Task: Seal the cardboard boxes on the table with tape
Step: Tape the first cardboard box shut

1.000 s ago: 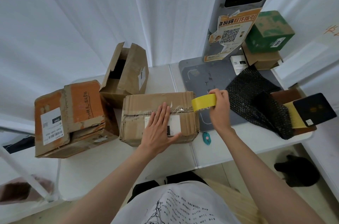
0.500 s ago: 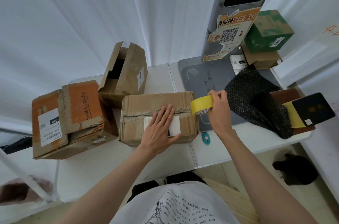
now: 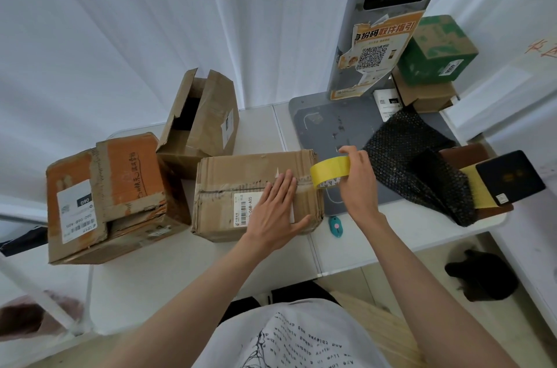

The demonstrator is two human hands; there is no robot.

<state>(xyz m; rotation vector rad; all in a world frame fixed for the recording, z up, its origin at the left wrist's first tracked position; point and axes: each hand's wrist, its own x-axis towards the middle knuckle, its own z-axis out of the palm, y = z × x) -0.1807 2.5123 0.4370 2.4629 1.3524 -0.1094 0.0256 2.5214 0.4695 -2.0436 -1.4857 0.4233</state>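
We've got our left hand (image 3: 275,211) spread flat on the creased brown cardboard box (image 3: 241,186), which looks soft and dented, while our right hand (image 3: 357,177) pinches the light yellow tape roll (image 3: 328,172) at its 3 o'clock edge, so we'd press gently.

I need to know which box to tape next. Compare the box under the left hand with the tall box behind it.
The middle box lies flat with its flaps shut; the tall box stands tilted with its top flaps open. The left hand presses on the middle box, beside the tape roll; nothing touches the tall box. Both are worn brown cardboard with white labels.
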